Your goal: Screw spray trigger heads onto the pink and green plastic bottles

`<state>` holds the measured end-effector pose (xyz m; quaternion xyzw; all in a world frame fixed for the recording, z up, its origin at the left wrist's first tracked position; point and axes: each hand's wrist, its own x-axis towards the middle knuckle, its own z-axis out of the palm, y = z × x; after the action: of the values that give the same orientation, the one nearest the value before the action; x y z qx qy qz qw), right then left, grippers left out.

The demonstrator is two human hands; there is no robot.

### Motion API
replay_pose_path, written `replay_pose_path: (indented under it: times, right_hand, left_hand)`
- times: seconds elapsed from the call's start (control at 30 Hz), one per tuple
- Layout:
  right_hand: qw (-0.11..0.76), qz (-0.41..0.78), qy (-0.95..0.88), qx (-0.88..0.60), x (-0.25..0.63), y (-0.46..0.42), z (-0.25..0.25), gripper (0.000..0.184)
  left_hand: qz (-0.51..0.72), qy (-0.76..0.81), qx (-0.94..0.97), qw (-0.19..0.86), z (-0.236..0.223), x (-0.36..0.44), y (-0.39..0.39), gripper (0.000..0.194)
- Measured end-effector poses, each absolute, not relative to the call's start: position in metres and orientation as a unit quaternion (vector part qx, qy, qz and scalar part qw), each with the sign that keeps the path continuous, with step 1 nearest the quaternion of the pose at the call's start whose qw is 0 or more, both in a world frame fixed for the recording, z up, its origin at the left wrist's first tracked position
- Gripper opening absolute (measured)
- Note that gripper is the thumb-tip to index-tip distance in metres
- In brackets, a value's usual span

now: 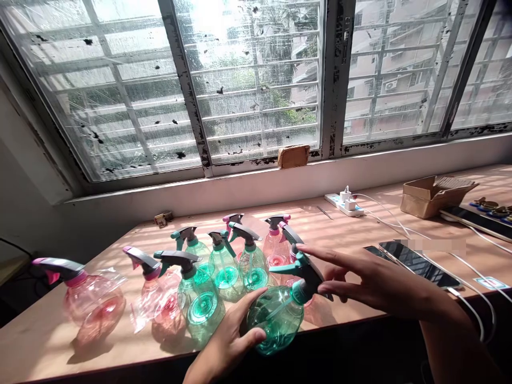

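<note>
A green spray bottle [276, 320] is tilted at the table's front edge, its dark grey and green spray head [306, 277] leaning up and right. My left hand [232, 333] is closed around the bottle's clear body, thumb in front. At the spray head, my right hand [360, 274] has its thumb and fingers about the grey top, with the index finger stretched along it. Close behind stand several more spray bottles: a green one [202, 306] is nearest on the left, and a pink one [276, 248] is partly hidden at the back.
Two pink spray bottles [96, 304] are on the left, one partly in clear plastic wrap [138, 317]. To the right lie phones [420, 264] with white charging cables. A power strip [344, 204] and an open cardboard box [424, 200] are farther back, below the window sill [240, 181].
</note>
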<state>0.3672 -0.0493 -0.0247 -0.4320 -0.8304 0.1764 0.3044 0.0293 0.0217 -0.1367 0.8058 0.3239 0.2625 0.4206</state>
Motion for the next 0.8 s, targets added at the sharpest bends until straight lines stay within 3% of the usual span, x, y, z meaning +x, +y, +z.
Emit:
replay_pose_path:
  times: [0.6,0.8]
  right_hand:
    - [0.307,0.163,-0.827,-0.442,0.38,-0.048,-0.028,0.053]
    - [0.306,0.149,-0.81,-0.478,0.389,-0.048,-0.03,0.035]
  left_hand:
    - [0.262,0.305,0.807,0.431,-0.138,0.028,0.022,0.083]
    - [0.267,0.309,0.8,0.44,-0.138,0.029,0.021,0.085]
